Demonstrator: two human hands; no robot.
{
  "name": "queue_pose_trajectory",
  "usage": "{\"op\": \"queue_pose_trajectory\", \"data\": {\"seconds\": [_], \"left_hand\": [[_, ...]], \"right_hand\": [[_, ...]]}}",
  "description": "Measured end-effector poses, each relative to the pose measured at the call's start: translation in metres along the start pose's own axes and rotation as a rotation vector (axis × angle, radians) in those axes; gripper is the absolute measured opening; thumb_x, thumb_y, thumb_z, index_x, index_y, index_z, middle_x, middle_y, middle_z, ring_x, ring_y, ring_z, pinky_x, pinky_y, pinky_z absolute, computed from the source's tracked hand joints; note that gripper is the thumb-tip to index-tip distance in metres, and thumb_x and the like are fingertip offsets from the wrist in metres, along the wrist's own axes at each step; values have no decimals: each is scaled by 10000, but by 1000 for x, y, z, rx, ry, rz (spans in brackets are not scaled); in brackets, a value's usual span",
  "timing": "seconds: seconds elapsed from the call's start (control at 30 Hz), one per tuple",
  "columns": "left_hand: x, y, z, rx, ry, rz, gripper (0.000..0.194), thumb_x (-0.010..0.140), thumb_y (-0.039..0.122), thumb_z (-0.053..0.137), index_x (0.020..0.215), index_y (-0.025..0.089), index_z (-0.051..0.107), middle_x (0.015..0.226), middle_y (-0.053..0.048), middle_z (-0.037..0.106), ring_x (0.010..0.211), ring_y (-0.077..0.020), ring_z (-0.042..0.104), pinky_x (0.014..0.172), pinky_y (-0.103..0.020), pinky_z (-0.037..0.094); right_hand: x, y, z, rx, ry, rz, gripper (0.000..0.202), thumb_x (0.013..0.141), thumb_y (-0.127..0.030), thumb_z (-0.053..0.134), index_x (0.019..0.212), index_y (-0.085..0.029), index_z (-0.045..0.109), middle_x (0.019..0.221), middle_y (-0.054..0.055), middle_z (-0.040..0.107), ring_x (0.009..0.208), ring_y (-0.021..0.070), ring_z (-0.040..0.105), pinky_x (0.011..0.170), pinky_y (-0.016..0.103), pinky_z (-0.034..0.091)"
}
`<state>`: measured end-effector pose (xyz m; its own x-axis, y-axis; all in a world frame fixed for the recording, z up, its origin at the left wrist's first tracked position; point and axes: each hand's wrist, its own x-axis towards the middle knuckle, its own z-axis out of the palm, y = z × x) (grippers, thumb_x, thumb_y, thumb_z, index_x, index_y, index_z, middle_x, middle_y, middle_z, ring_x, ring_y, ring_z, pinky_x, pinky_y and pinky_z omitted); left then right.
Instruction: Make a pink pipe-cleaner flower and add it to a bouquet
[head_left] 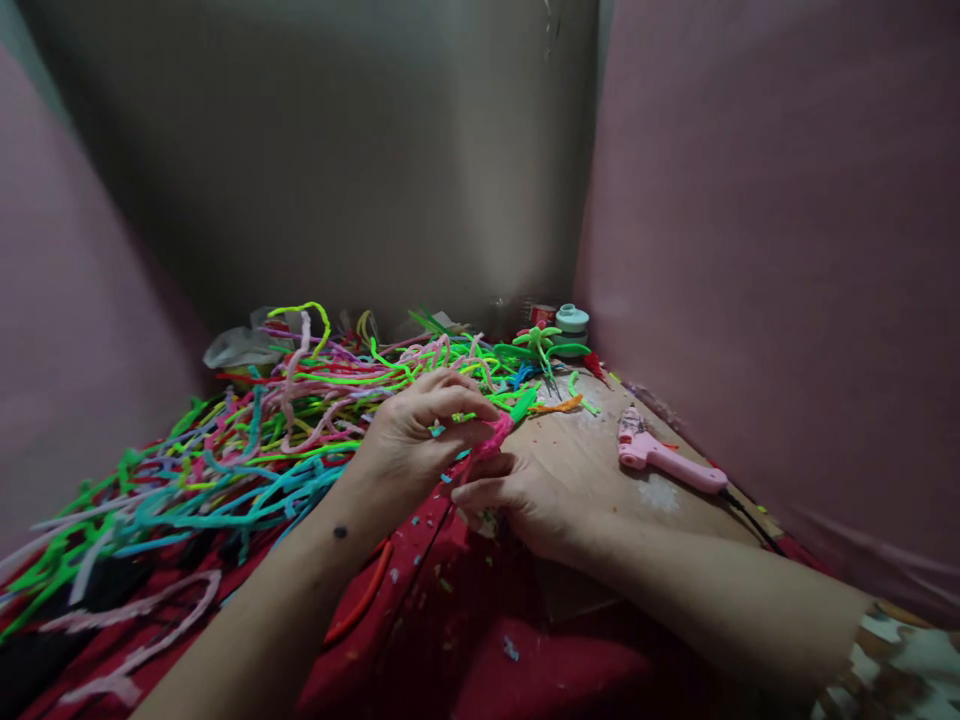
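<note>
A bright pink pipe cleaner piece [498,436] is pinched between the thumb and fingers of my left hand [435,425]. Just below it, my right hand [525,500] has its thumb and fingertips closed at the lower end of the pink piece; what exactly they grip is partly hidden. Behind the pink piece a green fuzzy strip [525,402] shows, and I cannot tell whether the two are joined. A large heap of coloured pipe cleaners [300,440] spreads beyond and to the left of my left hand.
A pink hot glue gun [667,462] lies on the brown board [585,460] at right, its black cord trailing off. A green pipe-cleaner flower [538,338] stands by a pale blue jar [571,320]. Red cloth [465,630] with scraps lies in front. Pink walls [780,250] flank both sides.
</note>
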<state>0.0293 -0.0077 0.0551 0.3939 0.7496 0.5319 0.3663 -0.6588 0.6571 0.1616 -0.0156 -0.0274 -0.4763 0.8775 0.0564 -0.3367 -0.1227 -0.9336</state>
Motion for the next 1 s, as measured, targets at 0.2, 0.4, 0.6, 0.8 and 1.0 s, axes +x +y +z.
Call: {"op": "queue_pose_trajectory", "data": {"seconds": [0.2, 0.4, 0.6, 0.8, 1.0], "left_hand": [[7, -8, 10, 110, -29, 55, 87, 762, 193, 589, 704, 170, 650, 826, -42, 584, 843, -163, 535, 789, -313, 427], [6, -8, 18, 137, 55, -1, 170, 791, 169, 471, 629, 165, 522, 777, -37, 548, 813, -164, 503, 790, -316, 405], [4, -12, 16, -211, 140, -290, 220, 815, 344, 514, 697, 162, 552, 699, 11, 544, 682, -115, 489, 678, -236, 395], [2, -27, 6, -362, 251, -340, 201, 788, 346, 555, 721, 156, 559, 665, 14, 567, 619, -107, 512, 632, -229, 408], [-4, -29, -11, -79, 186, -417, 367, 816, 394, 470, 531, 166, 511, 512, 10, 507, 508, -106, 461, 537, -234, 375]], "right_hand": [[3, 5, -4, -31, 4, -66, 70, 587, -147, 663, 561, -149, 598, 528, -42, 514, 520, 82, 402, 531, 234, 309], [0, 3, -4, -77, -23, -25, 99, 602, -118, 585, 511, -149, 563, 506, -41, 488, 505, 81, 376, 507, 236, 280], [-3, 1, -1, -21, -78, 29, 112, 594, -171, 681, 534, -144, 590, 485, -45, 520, 484, 80, 400, 497, 238, 282], [-4, -2, 1, -15, -93, 31, 124, 623, -236, 708, 588, -146, 630, 497, -37, 529, 476, 84, 423, 490, 239, 283], [-3, -3, -1, 2, -67, 15, 148, 665, -234, 662, 544, -170, 606, 469, -32, 493, 442, 90, 387, 477, 259, 260]]}}
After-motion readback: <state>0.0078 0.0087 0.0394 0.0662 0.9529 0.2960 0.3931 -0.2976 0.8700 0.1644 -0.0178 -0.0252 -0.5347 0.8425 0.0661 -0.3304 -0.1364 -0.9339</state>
